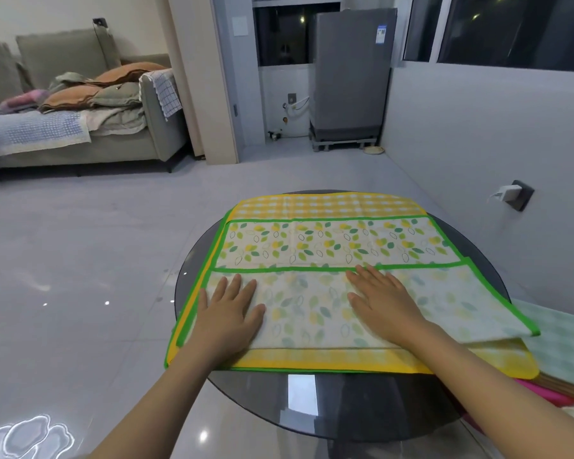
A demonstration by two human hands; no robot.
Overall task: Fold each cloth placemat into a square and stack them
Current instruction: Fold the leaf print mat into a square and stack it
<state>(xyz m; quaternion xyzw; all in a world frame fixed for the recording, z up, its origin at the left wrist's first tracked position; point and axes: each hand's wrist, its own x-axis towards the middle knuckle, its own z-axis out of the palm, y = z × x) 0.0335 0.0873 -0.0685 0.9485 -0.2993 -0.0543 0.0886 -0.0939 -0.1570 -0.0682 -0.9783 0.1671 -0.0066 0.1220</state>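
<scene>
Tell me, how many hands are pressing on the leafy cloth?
2. The left hand lies flat on the near left part of the folded leafy placemat; the right hand lies flat near its middle, fingertips at the green edge. None seem hidden.

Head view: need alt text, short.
Both hands, left hand and right hand, press flat on the folded-over near half of a green-edged leaf-print placemat. It lies on a yellow checked placemat on a round dark glass table.

the blue-and-white sticker (381, 33) on the grey appliance (350, 84) is too small to read.
</scene>
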